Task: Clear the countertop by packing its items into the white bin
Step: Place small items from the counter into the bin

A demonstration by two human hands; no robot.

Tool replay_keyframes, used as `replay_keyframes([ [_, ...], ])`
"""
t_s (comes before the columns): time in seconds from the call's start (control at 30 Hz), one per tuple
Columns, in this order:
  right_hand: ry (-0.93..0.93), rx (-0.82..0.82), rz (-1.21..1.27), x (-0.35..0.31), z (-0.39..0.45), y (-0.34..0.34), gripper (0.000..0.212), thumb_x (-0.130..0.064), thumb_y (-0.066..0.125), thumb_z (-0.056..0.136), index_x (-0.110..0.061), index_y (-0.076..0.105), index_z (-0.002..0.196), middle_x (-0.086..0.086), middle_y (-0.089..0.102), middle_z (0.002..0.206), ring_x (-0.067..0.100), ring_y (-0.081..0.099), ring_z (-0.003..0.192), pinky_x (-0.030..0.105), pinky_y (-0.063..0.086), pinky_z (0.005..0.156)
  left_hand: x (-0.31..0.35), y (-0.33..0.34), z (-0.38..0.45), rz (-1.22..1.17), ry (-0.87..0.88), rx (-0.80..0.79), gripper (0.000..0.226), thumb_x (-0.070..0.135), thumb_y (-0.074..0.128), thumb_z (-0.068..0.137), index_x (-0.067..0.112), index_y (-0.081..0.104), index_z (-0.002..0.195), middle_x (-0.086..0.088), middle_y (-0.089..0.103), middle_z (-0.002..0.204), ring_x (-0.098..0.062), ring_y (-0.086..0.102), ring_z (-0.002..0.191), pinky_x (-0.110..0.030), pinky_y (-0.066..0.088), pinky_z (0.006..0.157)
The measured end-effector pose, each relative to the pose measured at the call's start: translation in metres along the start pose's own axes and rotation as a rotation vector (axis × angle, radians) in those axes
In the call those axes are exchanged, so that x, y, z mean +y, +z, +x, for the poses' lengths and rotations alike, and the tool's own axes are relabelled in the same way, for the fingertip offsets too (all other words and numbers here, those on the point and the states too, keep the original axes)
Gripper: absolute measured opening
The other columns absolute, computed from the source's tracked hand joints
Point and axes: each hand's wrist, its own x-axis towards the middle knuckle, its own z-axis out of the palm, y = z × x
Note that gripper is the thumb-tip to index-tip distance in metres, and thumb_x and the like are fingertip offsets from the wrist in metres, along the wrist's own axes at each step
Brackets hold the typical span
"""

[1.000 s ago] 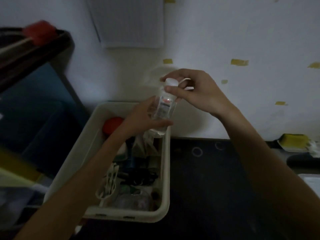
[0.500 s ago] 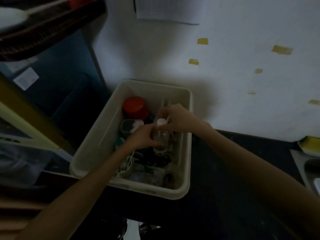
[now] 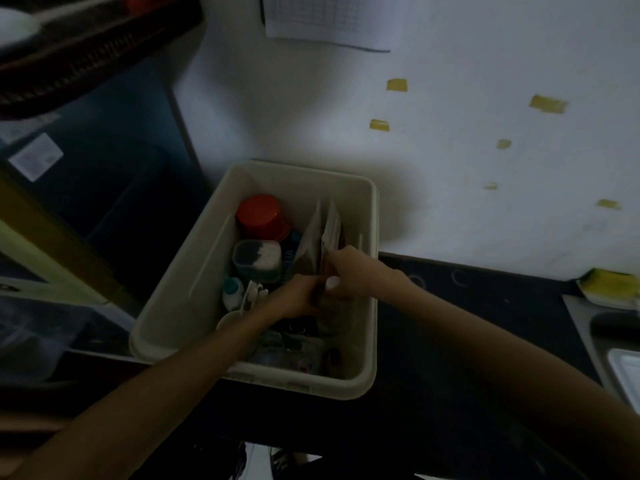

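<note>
The white bin stands at the left end of the dark countertop, against the wall. Both my hands are down inside it, on its right side. My left hand wraps the body of a small clear bottle with a white cap. My right hand pinches the bottle near the cap from above. The bottle's body is mostly hidden by my fingers. Packed in the bin are a red-lidded jar, a small lidded tub, paper packets and a little white bottle.
A yellow sponge lies at the counter's far right, beside a steel sink. A dark rack hangs at upper left. Left of the bin is a drop to a dark blue cabinet. Tape scraps dot the wall.
The bottle, held high in front of the wall a second ago, has come down into the right side of the bin with both hands still on it.
</note>
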Motion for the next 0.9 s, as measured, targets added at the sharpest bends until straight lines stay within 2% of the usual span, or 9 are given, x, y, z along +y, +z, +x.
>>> replay_keyframes([
  [0.1,0.003,-0.012,-0.109,-0.003,-0.002,0.005,0.02,-0.021,0.066,0.087,-0.008,0.064,0.102,0.007,0.064,0.098,0.022,0.065,0.084,0.039,0.059,0.078,-0.002,0.002,0.001,0.023,-0.019,-0.023,0.04,0.029,0.071,0.084,0.016,0.06,0.121,-0.005,0.065,0.121,-0.021,0.062,0.11,-0.043,0.051,0.094],
  [0.23,-0.013,-0.011,-0.287,-0.007,-0.003,0.011,0.018,-0.021,0.061,0.091,-0.011,0.063,0.106,0.006,0.064,0.098,0.023,0.065,0.085,0.034,0.055,0.074,-0.002,0.004,0.003,0.068,-0.046,-0.06,0.042,0.027,0.071,0.084,0.016,0.058,0.123,-0.006,0.064,0.121,-0.024,0.061,0.108,-0.038,0.05,0.092],
  [0.33,-0.012,-0.015,-0.381,-0.008,-0.003,0.013,0.018,-0.02,0.059,0.092,-0.011,0.064,0.108,0.006,0.065,0.099,0.022,0.065,0.081,0.031,0.049,0.066,-0.004,0.004,0.005,0.064,-0.05,-0.065,0.042,0.027,0.071,0.085,0.014,0.06,0.122,-0.008,0.065,0.121,-0.026,0.061,0.109,-0.042,0.05,0.094],
  [0.47,-0.002,-0.034,-0.409,-0.009,-0.002,0.013,0.02,-0.02,0.058,0.094,-0.011,0.063,0.111,0.005,0.065,0.099,0.018,0.057,0.072,0.029,0.044,0.063,-0.005,0.003,0.004,0.042,-0.027,-0.046,0.041,0.024,0.07,0.086,0.01,0.06,0.123,-0.01,0.064,0.122,-0.026,0.06,0.111,-0.041,0.049,0.096],
  [0.6,0.002,-0.028,-0.424,-0.008,-0.003,0.013,0.02,-0.018,0.057,0.094,-0.011,0.064,0.111,0.006,0.065,0.102,0.022,0.065,0.084,0.03,0.046,0.065,-0.002,0.002,0.002,0.031,-0.017,-0.027,0.039,0.021,0.069,0.087,0.009,0.06,0.123,-0.009,0.063,0.124,-0.025,0.059,0.113,-0.032,0.046,0.092],
  [0.73,-0.007,-0.028,-0.428,-0.006,-0.005,0.014,0.02,-0.02,0.06,0.092,-0.011,0.064,0.11,0.006,0.064,0.105,0.023,0.066,0.089,0.032,0.048,0.067,-0.003,-0.003,-0.002,0.022,-0.011,-0.007,0.036,0.022,0.073,0.084,0.011,0.062,0.117,-0.006,0.066,0.117,-0.015,0.061,0.103,-0.022,0.042,0.08],
  [0.9,-0.038,-0.009,-0.416,-0.005,-0.009,0.013,0.024,-0.022,0.062,0.091,-0.01,0.064,0.112,0.007,0.063,0.107,0.024,0.066,0.092,0.032,0.048,0.069,-0.012,-0.015,-0.003,0.059,-0.042,0.039,0.036,0.03,0.077,0.08,0.016,0.065,0.111,0.0,0.069,0.112,-0.015,0.064,0.101,-0.034,0.053,0.087],
])
